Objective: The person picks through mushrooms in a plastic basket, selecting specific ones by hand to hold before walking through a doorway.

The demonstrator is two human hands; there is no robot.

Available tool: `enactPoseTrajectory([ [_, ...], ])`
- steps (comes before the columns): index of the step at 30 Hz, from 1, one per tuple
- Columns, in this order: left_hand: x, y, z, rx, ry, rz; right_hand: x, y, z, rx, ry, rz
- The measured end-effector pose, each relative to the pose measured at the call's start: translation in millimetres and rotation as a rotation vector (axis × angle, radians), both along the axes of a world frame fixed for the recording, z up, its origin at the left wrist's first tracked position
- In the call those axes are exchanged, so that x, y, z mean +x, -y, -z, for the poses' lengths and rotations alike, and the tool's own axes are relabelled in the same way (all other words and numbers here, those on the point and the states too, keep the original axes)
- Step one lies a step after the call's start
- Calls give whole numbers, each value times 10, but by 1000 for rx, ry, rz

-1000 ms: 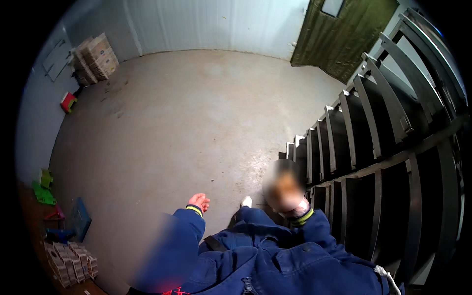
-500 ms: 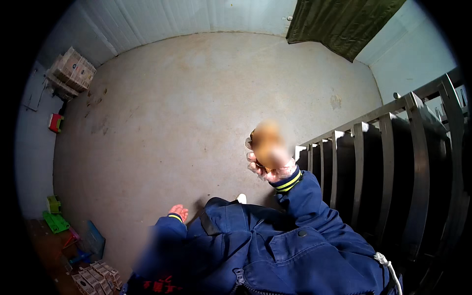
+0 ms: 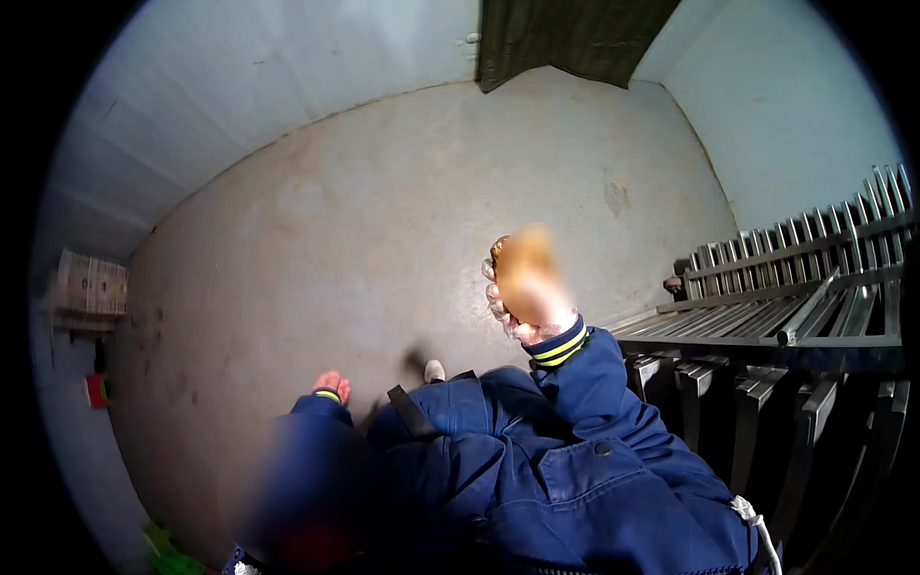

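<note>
In front of my body, my right hand (image 3: 505, 314) is wrapped round a rounded golden-brown object (image 3: 527, 261), held up above the floor. Most of that object is blurred, so its kind does not show. A glossy, clear thin glove seems to cover these fingers. To the left, my left hand (image 3: 331, 385) hangs low beside my thigh, fingers loosely out with nothing in them. Both arms wear dark blue sleeves with yellow-striped cuffs.
A metal-barred rack (image 3: 757, 326) stands close on my right. Ahead, a dark green curtain (image 3: 575, 43) hangs by pale walls. Stacked printed cartons (image 3: 91, 287) and a red item (image 3: 97, 391) are at the left wall; a green item (image 3: 171, 554) lies at lower left.
My view has turned to the right: the curtain and cartons sit further left, and more of the rack shows. My right hand keeps hold of the brown object; my left hand still hangs.
</note>
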State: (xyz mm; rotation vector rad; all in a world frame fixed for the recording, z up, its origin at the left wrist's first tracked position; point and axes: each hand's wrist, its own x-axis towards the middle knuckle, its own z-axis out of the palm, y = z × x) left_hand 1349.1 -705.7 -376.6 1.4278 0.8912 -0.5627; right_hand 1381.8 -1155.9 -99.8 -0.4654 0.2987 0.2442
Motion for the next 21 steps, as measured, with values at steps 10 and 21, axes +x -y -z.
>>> enactPoseTrajectory([
  [10, 3810, 3337, -724, -79, 192, 439, 1851, 1872, -247, -671, 199, 575],
  [21, 4901, 2636, 904, -156, -357, 189, 4151, 3545, -275, -1153, 421, 709],
])
